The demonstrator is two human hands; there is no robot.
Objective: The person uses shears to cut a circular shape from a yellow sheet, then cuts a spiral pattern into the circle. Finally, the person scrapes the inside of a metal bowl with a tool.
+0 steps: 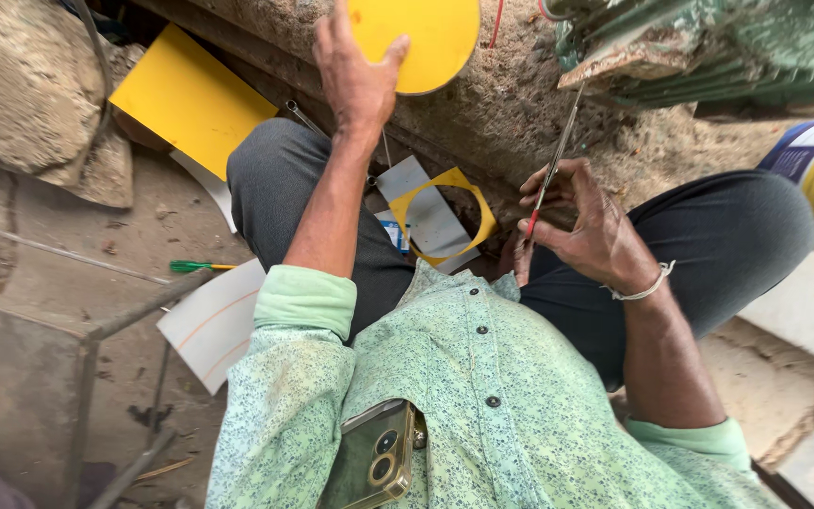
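Yellow disc [418, 38] gripped at its edge by the left hand [355, 80], fingers clamped; right hand [581, 226], fingers closed on thin scissors [551, 170]; yellow offcut [445, 217] lies on floor between the knees.

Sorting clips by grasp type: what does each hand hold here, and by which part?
The left hand grips a yellow disc at its lower left edge. The right hand holds scissors by their red handles, blades pointing up.

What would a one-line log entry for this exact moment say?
left hand: holds yellow disc | right hand: grips scissors | yellow offcut with round hole: on ground between knees
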